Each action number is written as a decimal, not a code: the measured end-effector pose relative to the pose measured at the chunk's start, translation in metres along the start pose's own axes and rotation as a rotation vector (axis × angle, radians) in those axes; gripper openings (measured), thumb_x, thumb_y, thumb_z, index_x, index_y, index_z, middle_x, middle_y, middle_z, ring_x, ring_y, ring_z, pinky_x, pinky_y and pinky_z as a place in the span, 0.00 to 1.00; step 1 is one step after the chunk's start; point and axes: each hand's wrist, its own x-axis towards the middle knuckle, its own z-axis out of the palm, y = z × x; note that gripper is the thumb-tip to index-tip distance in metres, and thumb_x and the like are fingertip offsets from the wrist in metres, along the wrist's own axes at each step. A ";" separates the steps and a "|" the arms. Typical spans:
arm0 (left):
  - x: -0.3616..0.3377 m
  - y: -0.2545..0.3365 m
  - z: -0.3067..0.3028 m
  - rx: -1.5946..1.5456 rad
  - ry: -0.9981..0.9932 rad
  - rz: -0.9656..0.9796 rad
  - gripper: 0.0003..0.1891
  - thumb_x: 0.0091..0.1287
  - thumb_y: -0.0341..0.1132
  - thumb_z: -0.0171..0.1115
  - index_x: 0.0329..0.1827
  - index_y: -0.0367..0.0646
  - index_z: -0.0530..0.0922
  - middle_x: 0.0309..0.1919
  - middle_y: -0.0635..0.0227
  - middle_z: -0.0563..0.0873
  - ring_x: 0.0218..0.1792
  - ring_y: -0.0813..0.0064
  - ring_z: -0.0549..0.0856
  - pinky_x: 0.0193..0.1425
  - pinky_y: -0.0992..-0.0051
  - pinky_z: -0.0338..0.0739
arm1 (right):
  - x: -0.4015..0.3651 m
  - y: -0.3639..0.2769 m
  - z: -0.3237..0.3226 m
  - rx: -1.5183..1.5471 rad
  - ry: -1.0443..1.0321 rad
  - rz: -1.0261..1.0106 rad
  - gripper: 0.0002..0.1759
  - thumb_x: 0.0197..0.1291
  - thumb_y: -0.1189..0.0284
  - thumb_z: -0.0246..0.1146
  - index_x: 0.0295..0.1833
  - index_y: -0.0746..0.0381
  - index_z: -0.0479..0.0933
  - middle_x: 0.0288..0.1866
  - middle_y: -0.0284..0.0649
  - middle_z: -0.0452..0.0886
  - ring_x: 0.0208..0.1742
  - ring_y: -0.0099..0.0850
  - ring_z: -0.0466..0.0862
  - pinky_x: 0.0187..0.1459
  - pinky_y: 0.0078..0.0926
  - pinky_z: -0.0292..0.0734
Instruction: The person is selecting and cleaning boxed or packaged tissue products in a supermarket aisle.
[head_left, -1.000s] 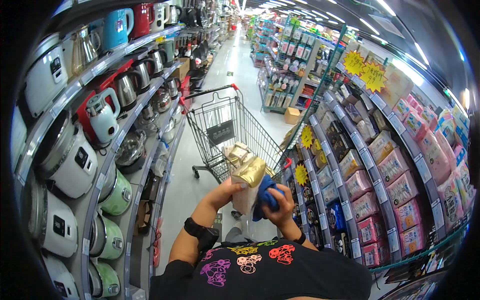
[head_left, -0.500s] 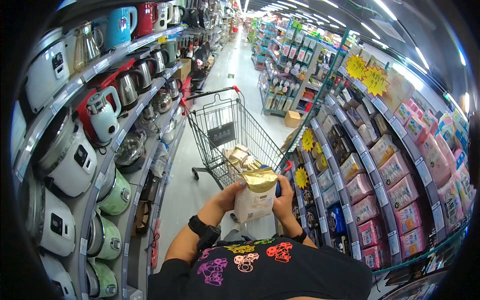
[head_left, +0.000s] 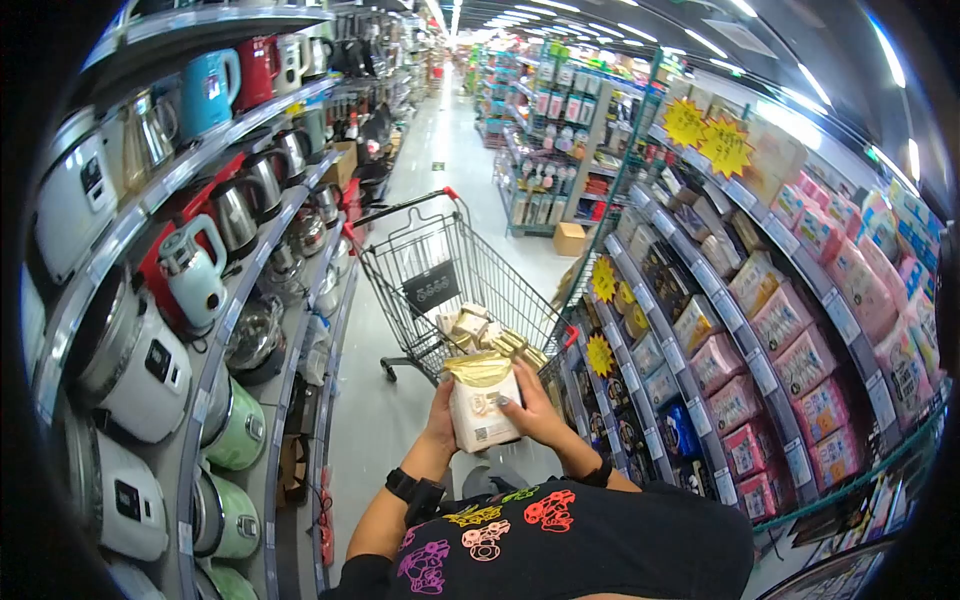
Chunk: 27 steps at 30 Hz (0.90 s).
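your left hand [head_left: 440,420] is mostly hidden behind the gold-topped white pouch [head_left: 481,402], and its print is too small to read. both hands grip it, your right hand [head_left: 528,412] with fingers spread over its face. the pouch is upright, near the shopping cart [head_left: 440,262].
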 end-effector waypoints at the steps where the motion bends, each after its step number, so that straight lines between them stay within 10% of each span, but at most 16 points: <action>1: -0.002 -0.002 0.001 -0.007 0.015 0.012 0.38 0.62 0.61 0.47 0.67 0.40 0.62 0.61 0.54 0.72 0.59 0.56 0.75 0.63 0.60 0.70 | -0.003 0.001 0.004 -0.021 0.002 0.053 0.39 0.57 0.54 0.59 0.67 0.65 0.58 0.70 0.59 0.53 0.71 0.53 0.55 0.69 0.42 0.49; 11: 0.003 -0.041 -0.053 0.326 0.243 0.086 0.31 0.65 0.51 0.55 0.64 0.39 0.63 0.48 0.63 0.79 0.47 0.70 0.80 0.54 0.69 0.75 | -0.016 -0.031 0.008 -0.028 -0.087 0.039 0.47 0.51 0.59 0.66 0.70 0.66 0.50 0.69 0.58 0.54 0.70 0.51 0.57 0.69 0.39 0.52; 17: -0.010 -0.047 -0.080 0.762 0.325 0.164 0.23 0.64 0.50 0.58 0.47 0.37 0.79 0.50 0.65 0.75 0.58 0.70 0.59 0.67 0.67 0.49 | -0.025 -0.014 0.028 -0.024 -0.130 0.073 0.59 0.39 0.58 0.74 0.71 0.65 0.46 0.67 0.57 0.55 0.70 0.50 0.57 0.68 0.39 0.53; 27: 0.021 -0.014 -0.058 0.366 0.475 0.188 0.18 0.68 0.46 0.50 0.43 0.38 0.77 0.47 0.61 0.79 0.48 0.68 0.79 0.56 0.70 0.73 | 0.000 0.009 0.019 -0.060 0.184 0.195 0.49 0.40 0.64 0.71 0.69 0.58 0.55 0.63 0.53 0.61 0.65 0.48 0.64 0.64 0.38 0.61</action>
